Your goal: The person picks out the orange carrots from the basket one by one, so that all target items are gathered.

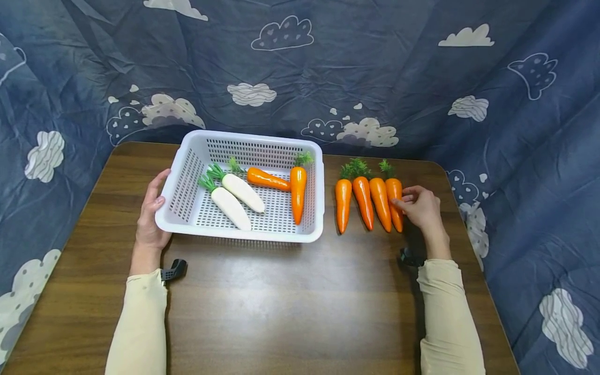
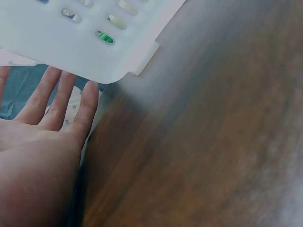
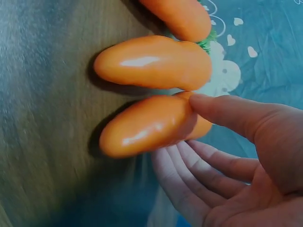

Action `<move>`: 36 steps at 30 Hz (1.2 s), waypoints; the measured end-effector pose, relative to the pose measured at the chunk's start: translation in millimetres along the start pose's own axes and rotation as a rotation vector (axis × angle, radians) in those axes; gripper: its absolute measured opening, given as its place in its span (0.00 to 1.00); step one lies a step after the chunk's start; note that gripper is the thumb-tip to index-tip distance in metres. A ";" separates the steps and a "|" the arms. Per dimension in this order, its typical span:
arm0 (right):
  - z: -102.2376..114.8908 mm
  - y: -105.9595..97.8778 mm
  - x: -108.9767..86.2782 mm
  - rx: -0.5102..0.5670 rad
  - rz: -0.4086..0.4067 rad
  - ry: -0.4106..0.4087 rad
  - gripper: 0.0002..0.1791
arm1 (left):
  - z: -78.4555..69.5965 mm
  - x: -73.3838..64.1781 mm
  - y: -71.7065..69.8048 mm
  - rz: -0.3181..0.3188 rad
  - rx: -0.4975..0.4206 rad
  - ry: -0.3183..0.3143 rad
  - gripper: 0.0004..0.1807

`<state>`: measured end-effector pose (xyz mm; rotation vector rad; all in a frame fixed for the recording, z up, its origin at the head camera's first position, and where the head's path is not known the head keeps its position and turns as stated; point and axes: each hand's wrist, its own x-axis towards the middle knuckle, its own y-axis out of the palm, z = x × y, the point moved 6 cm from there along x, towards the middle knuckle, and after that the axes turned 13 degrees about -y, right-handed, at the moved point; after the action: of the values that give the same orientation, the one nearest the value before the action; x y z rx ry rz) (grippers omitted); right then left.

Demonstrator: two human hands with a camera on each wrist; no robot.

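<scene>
My left hand (image 1: 153,219) holds a white perforated plastic basket (image 1: 239,237) by its left rim, thumb at the edge; fingers (image 2: 54,106) reach under the rim in the left wrist view. Two white radishes (image 1: 232,208) with green tops lie inside on the left. Beside them are a slanting carrot (image 1: 268,179) and an upright-lying carrot (image 1: 298,192). My right hand (image 1: 422,205) pinches the rightmost carrot (image 1: 395,203) of a row on the table, thumb across its upper side and fingers beneath, as the right wrist view (image 3: 151,125) shows for that carrot.
Three more carrots (image 1: 363,203) lie side by side between the basket and the held carrot, leafy ends towards the back. The brown wooden table (image 1: 290,302) meets a dark blue cloud-patterned curtain (image 1: 281,67) behind. Another curtain side hangs at the right.
</scene>
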<state>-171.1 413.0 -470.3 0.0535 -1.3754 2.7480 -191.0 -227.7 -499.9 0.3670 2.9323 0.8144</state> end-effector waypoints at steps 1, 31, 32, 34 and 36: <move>0.9 1.1 -0.1 0.005 0.005 0.008 0.31 | 0.3 0.3 -0.5 -0.005 0.000 -0.002 0.37; 11.2 -3.5 -2.5 -0.045 -0.061 0.053 0.37 | -2.2 -1.3 0.7 0.009 -0.007 0.009 0.37; 14.2 -4.5 -2.3 -0.050 -0.066 0.044 0.37 | -2.5 -1.2 1.3 0.012 -0.008 0.009 0.36; 21.3 -6.3 -2.3 -0.052 -0.084 0.028 0.36 | -3.0 -1.0 2.6 0.020 -0.013 0.012 0.36; 29.7 -7.9 -2.0 -0.053 -0.114 0.001 0.35 | -2.9 -0.4 3.2 0.021 -0.018 0.012 0.36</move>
<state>-168.5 393.8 -446.3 0.1230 -1.3983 2.6177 -190.4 -226.6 -495.8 0.3938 2.9353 0.8476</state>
